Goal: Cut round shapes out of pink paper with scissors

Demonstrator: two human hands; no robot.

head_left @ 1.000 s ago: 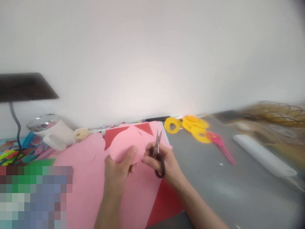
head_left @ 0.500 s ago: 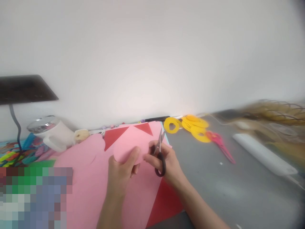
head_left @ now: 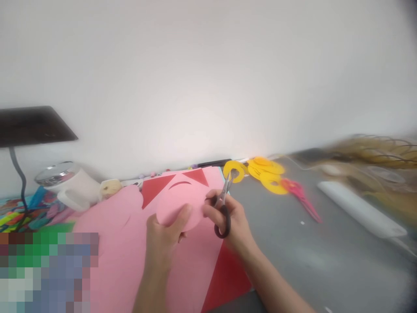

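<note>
My left hand [head_left: 163,237] pinches a round pink paper cut-out [head_left: 180,204] by its lower edge, thumb on top. My right hand [head_left: 233,221] grips black-handled scissors [head_left: 223,208], blades pointing up and away, just right of the cut-out. Both hands hover over a large pink sheet [head_left: 130,248] that lies on red paper [head_left: 228,274].
Yellow paper rings [head_left: 265,171] and pink scissors [head_left: 301,198] lie on the grey table [head_left: 309,256] to the right, with a white roll [head_left: 358,211] beyond. A white mug [head_left: 74,189], a small ball of twine [head_left: 110,188] and colourful items sit at the left by the wall.
The scissors have tilted and moved right, away from the pink cut-out's edge. The left hand turned the cut-out slightly; a curved slit in the pink sheet now shows behind it.
</note>
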